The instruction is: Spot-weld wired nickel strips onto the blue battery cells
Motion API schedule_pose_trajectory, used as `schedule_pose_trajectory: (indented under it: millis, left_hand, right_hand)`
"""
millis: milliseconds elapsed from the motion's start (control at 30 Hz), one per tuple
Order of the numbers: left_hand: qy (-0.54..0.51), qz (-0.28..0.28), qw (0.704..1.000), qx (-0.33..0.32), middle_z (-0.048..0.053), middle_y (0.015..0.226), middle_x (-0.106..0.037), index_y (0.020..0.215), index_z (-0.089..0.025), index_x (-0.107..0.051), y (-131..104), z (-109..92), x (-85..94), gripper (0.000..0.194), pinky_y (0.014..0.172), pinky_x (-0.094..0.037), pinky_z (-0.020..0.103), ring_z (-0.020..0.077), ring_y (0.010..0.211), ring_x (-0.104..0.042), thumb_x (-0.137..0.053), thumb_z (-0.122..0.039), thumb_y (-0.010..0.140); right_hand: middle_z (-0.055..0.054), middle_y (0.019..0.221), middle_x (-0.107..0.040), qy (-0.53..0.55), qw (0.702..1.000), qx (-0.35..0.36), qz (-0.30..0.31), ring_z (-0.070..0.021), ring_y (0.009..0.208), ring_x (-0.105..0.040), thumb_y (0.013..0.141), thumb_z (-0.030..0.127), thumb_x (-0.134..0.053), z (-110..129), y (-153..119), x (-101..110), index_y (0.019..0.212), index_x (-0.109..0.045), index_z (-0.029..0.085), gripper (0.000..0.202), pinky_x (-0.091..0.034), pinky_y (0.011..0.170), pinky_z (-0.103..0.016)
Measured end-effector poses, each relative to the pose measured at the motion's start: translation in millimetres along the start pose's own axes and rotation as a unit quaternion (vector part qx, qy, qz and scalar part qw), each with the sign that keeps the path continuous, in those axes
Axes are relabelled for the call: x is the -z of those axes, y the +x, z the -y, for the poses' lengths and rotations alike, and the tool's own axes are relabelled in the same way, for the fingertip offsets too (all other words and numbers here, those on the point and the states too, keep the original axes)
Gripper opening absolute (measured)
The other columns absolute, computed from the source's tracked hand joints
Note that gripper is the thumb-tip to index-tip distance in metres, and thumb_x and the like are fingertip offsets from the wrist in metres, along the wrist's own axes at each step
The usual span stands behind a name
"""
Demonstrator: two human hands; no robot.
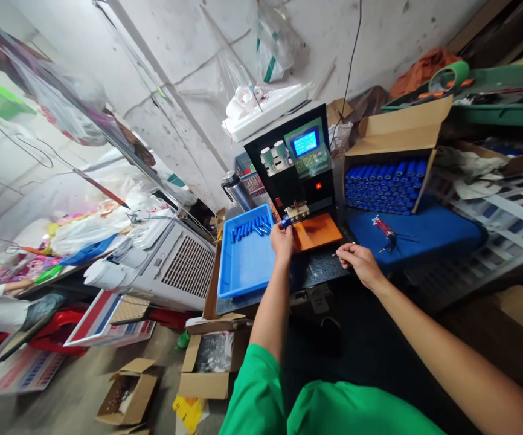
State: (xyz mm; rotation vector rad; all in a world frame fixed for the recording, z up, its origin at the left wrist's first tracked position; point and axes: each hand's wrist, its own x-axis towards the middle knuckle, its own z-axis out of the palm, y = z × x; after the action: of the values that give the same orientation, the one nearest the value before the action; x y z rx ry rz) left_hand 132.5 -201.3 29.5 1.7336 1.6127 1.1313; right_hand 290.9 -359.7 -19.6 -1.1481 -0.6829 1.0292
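My left hand (282, 243) is closed around a blue cylindrical battery cell (285, 222), of which only one end shows. It holds the cell at the front of a black spot welder (304, 163), beside the electrodes and above the left edge of an orange plate (318, 232). To the right, my right hand (357, 262) is pinched on a small thin piece too tiny to name, over the front edge of the dark bench. Left of my left hand is a blue tray (247, 275) with several blue cells (250, 228) at its far end.
An open carton (397, 124) packed with blue cells stands right of the machine. Red and black wire leads (386, 229) lie on a blue surface. A steel flask (238, 190) stands behind the tray. Left are a white air cooler (171, 260), floor cartons (211, 383) and another person's arm (3, 291).
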Motion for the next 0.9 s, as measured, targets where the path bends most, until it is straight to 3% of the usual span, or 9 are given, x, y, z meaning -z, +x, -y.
schedule_pose_trajectory:
  millis: [133,333,600,900]
  left_hand:
    - [-0.03,0.013,0.999,-0.017,0.004,0.081,-0.067,0.087,-0.018,-0.064,-17,1,1.4,0.01,0.08,-0.044,0.03,0.0171,0.077,-0.06,-0.066,-0.027,0.083]
    - [-0.106,0.129,0.982,-0.09,0.001,0.077,-0.064,0.088,-0.017,-0.066,-29,-1,-15.4,0.016,0.073,-0.043,0.026,0.0132,0.07,-0.056,-0.064,-0.032,0.082]
    - [-0.1,0.127,0.981,-0.11,-0.001,0.078,-0.062,0.094,-0.018,-0.064,-27,4,-28.0,0.023,0.071,-0.041,0.024,0.0124,0.071,-0.053,-0.061,-0.039,0.086]
    - [-0.11,0.125,0.98,-0.108,0.003,0.09,-0.07,0.105,-0.019,-0.068,-26,11,-33.8,0.023,0.08,-0.046,0.027,0.0152,0.08,-0.061,-0.062,-0.033,0.087]
  right_hand:
    - [0.001,0.057,-0.053,-0.003,1.0,0.0,-0.003,-0.0107,0.052,-0.047,0.067,0.048,-0.078,0,2,5,0.069,-0.063,0.017,0.035,-0.039,0.049,-0.025]
    - [0.001,0.06,-0.056,-0.025,0.999,0.035,-0.003,-0.0121,0.053,-0.05,0.07,0.053,-0.076,7,12,2,0.072,-0.063,0.018,0.038,-0.042,0.05,-0.027]
    - [-0.001,0.065,-0.059,-0.071,0.994,0.081,-0.024,-0.013,0.056,-0.053,0.071,0.054,-0.074,26,39,-6,0.073,-0.062,0.018,0.039,-0.045,0.054,-0.028]
    - [-0.004,0.072,-0.065,-0.051,0.994,0.094,-0.015,-0.0172,0.066,-0.061,0.069,0.054,-0.073,29,89,-49,0.074,-0.062,0.019,0.037,-0.052,0.063,-0.031]
